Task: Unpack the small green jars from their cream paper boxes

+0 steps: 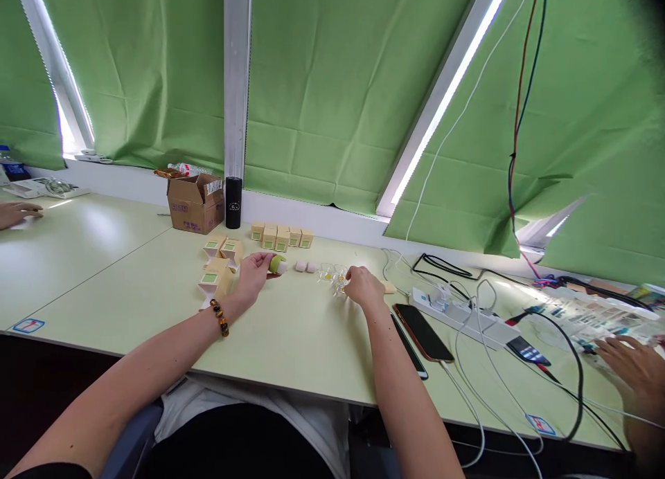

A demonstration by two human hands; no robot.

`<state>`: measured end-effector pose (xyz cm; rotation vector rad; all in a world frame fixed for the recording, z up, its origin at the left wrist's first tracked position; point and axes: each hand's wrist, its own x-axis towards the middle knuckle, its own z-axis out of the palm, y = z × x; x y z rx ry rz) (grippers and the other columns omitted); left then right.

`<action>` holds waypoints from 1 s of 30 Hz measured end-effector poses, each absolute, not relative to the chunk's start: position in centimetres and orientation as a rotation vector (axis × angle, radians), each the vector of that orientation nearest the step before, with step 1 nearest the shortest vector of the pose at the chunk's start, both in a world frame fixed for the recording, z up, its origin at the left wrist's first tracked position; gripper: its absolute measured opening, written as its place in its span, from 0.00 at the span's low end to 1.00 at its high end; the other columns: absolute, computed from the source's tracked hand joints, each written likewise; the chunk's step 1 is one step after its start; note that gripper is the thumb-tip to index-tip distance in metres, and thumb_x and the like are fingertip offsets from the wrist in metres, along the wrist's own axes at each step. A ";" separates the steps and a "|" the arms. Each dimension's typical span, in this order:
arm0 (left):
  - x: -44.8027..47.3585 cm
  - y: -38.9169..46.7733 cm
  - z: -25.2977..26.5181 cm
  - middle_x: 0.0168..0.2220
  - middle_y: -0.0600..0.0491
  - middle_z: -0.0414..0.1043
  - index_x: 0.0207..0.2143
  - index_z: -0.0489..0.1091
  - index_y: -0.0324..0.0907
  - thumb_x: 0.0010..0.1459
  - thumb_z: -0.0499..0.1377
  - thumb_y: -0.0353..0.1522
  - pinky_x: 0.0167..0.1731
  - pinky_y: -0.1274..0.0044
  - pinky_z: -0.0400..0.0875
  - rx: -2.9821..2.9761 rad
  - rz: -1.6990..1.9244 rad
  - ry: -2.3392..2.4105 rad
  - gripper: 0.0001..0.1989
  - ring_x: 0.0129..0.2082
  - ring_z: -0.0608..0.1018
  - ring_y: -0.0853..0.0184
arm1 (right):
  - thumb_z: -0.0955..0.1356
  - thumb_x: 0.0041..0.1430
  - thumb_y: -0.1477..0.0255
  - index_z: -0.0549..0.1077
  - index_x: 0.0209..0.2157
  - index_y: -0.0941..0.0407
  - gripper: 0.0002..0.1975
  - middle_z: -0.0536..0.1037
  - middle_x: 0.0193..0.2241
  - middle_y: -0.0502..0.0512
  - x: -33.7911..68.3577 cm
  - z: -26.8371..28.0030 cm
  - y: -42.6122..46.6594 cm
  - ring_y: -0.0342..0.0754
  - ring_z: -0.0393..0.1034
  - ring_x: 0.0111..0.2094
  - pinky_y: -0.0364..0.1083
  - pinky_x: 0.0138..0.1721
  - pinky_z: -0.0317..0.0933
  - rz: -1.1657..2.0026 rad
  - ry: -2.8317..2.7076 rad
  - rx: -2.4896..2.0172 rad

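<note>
My left hand [253, 277] is closed, pinching a small rounded green-and-white object [279, 264] above the table. Just to its right lie two small pale pink rounded pieces [305, 266]. Farther right sits a cluster of clear plastic pieces [327, 274] with yellow bits inside. At the right side of this cluster is my right hand [364, 286], its fingers curled together; what lies between the fingertips is hidden. Opened small cardboard boxes [218, 277] with green labels stand left of my left hand. Several similar closed boxes [281, 238] are grouped behind it.
A large cardboard carton [194, 205] and a black tumbler [233, 202] stand at the back. Two phones [423, 331] and a white power strip [462, 316] with tangled cables occupy the right. Other people's hands rest far left [18, 214] and far right [631, 365].
</note>
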<state>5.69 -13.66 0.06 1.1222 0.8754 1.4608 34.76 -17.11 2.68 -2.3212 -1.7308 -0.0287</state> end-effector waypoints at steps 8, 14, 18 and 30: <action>5.9 -13.9 0.0 0.41 0.45 0.80 0.38 0.75 0.38 0.60 0.67 0.36 0.40 0.66 0.84 1.004 1.341 0.753 0.10 0.39 0.82 0.62 | 0.72 0.57 0.75 0.71 0.51 0.49 0.20 0.73 0.54 0.59 28.0 1.1 -17.8 0.60 0.65 0.59 0.61 0.63 0.60 -0.011 -1.818 -1.122; 6.1 -14.6 0.2 0.37 0.47 0.80 0.38 0.73 0.39 0.57 0.69 0.36 0.35 0.70 0.82 1.034 1.269 0.675 0.12 0.36 0.83 0.62 | 0.75 0.57 0.68 0.67 0.60 0.47 0.31 0.72 0.60 0.57 22.5 -1.8 -18.3 0.57 0.66 0.60 0.59 0.64 0.61 0.426 -1.697 -0.875; 6.5 -15.0 0.2 0.33 0.49 0.78 0.37 0.73 0.39 0.53 0.70 0.36 0.29 0.74 0.79 1.073 1.224 0.681 0.13 0.32 0.81 0.65 | 0.74 0.58 0.70 0.70 0.57 0.48 0.25 0.75 0.57 0.57 22.2 -1.9 -18.6 0.56 0.68 0.59 0.58 0.63 0.62 0.470 -1.680 -0.851; 6.3 -14.5 -0.3 0.44 0.44 0.78 0.45 0.72 0.41 0.63 0.62 0.39 0.45 0.63 0.80 1.409 1.340 0.802 0.13 0.45 0.81 0.58 | 0.78 0.53 0.63 0.73 0.48 0.50 0.23 0.78 0.47 0.55 23.2 -1.3 -18.0 0.53 0.74 0.49 0.55 0.57 0.68 0.737 -1.434 -0.796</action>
